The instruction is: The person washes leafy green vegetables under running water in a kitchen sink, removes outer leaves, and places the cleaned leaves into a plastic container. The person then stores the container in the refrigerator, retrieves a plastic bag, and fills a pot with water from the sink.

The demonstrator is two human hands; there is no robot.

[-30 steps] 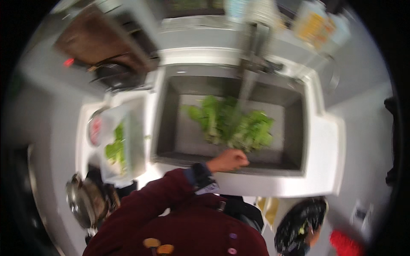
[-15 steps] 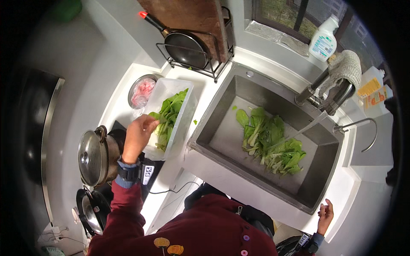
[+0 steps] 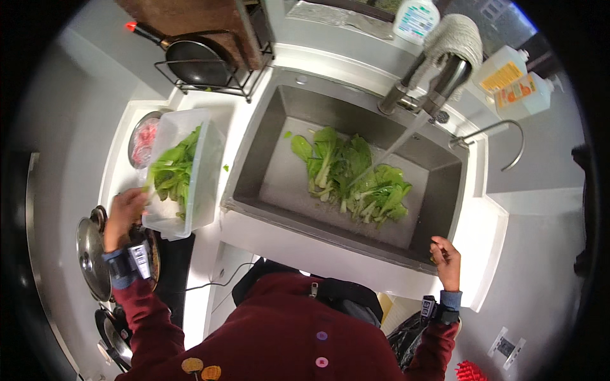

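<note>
At the left of the counter, my left hand (image 3: 127, 213) is closed at the near left rim of a clear plastic container (image 3: 206, 174), its fingers pinching the stalk end of leafy greens (image 3: 175, 171) heaped inside. The exact grip is partly hidden. More leafy greens (image 3: 356, 171) lie spread over the bottom of the grey sink (image 3: 343, 244), in a stream of water from the faucet (image 3: 397, 95). My right hand (image 3: 447, 257) hangs at the sink's near right corner, with fingers loosely curled and apart. I see nothing in it.
Beside the container stands a metal bowl (image 3: 135, 149) with a pink, bagged item. Lidded pot (image 3: 92, 260) and pan (image 3: 114, 336) are at the left. Behind, a rack holds a black frying pan (image 3: 197, 62) and a cutting board (image 3: 210, 25). Bottles (image 3: 416, 20) and a thin curved tap (image 3: 521, 143) line the back.
The whole view has shifted and turned. My left hand has drawn back to the container's left rim, and the greens there reach further toward it. My right hand has moved up by the sink's corner.
</note>
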